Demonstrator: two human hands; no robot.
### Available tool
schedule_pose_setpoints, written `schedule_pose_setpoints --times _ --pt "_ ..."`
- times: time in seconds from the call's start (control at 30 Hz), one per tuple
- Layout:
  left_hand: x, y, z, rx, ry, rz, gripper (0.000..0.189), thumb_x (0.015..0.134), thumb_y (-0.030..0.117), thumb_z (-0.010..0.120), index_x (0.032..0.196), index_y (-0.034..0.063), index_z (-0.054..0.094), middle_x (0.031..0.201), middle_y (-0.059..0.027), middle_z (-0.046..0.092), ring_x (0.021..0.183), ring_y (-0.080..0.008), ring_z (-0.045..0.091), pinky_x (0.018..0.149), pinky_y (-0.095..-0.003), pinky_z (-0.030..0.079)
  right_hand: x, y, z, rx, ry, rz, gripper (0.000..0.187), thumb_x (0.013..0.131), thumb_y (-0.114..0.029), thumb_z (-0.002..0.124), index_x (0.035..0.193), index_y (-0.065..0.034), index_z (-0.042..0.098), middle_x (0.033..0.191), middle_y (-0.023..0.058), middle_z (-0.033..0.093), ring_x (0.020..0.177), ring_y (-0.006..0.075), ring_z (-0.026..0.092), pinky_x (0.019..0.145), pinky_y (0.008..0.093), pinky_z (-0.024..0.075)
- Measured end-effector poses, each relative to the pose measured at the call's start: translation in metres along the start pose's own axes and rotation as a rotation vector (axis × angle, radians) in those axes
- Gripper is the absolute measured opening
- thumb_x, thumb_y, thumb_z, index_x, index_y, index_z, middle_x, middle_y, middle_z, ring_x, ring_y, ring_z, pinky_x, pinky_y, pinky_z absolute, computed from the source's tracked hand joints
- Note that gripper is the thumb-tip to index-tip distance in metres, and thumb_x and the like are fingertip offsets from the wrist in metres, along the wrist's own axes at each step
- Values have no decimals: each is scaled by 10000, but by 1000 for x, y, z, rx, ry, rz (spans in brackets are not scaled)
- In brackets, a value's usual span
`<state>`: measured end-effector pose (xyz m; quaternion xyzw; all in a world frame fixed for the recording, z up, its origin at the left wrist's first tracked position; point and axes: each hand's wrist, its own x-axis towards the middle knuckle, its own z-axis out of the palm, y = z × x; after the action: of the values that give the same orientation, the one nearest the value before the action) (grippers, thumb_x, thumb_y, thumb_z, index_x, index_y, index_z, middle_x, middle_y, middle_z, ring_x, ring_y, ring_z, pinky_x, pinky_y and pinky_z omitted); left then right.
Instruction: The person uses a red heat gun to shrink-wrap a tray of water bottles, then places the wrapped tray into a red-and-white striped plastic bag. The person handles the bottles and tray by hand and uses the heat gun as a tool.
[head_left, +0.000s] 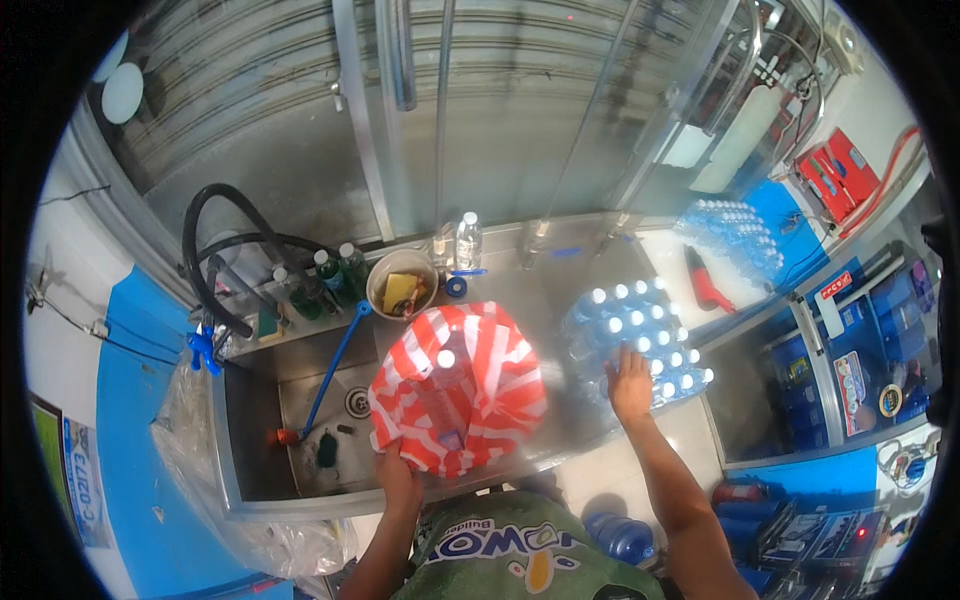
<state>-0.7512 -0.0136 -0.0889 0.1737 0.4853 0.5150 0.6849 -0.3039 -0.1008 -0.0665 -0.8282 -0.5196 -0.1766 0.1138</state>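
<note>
A red-and-white striped plastic bag (510, 367) stands on the steel counter in front of me, its mouth spread around a clear bottle with a white cap (445, 360). My left hand (399, 476) grips the bag's near left edge. To the right, my right hand (630, 381) is over a block of clear water bottles (637, 319) with white caps, its fingers among the caps at the near left side. Whether those fingers close on a bottle cannot be made out.
A steel sink (292, 401) holding a blue-handled brush (334, 375) lies left. Behind stand green bottles (330, 274), a bowl with a sponge (405, 289) and a clear bottle (469, 244). More bottles (739, 232) and a red heat gun or similar tool (705, 281) are at right; a blue water jug (621, 536) is below.
</note>
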Motion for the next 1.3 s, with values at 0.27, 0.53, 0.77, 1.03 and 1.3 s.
schedule_pose_setpoints --times 0.27,0.53,0.77,1.03,1.3 --pt "-25 31 28 -108 -60 124 511 1093 236 592 1530 29 425 1441 -118 577 1276 -232 608 1060 -390 511 21 -34 -46 99 203 -47 485 971 -274 732 1344 16 620 1132 195 640 999 390 617 865 502 503" --pt "-35 12 30 348 -20 486 750 911 178 830 1516 13 418 1473 -131 526 1340 -263 536 1126 -413 452 -57 -265 11 876 -632 -159 393 924 -270 731 1213 -11 666 1192 236 681 1079 425 693 922 492 580" --pt "-11 -39 16 412 -3 533 872 794 123 926 1486 -13 414 1396 -140 563 1234 -226 586 993 -351 524 -99 -299 160 861 -647 -250 567 874 -369 748 1299 -14 625 1268 271 658 1156 456 670 944 523 567" --pt "-3 -31 -30 -8 -28 186 383 985 68 712 1350 5 614 1259 -75 705 1098 -158 677 943 -322 536 -73 -294 118 1329 -1160 383 517 943 -430 719 1269 -32 663 1077 136 720 1016 282 717 846 420 582" --pt "-17 -20 -22 67 -28 228 414 1056 147 637 1439 23 541 1362 -94 650 1205 -213 649 1036 -380 523 -6 -319 56 1936 -1208 896 589 947 -657 659 1150 -104 642 905 62 678 809 248 690 682 384 598"
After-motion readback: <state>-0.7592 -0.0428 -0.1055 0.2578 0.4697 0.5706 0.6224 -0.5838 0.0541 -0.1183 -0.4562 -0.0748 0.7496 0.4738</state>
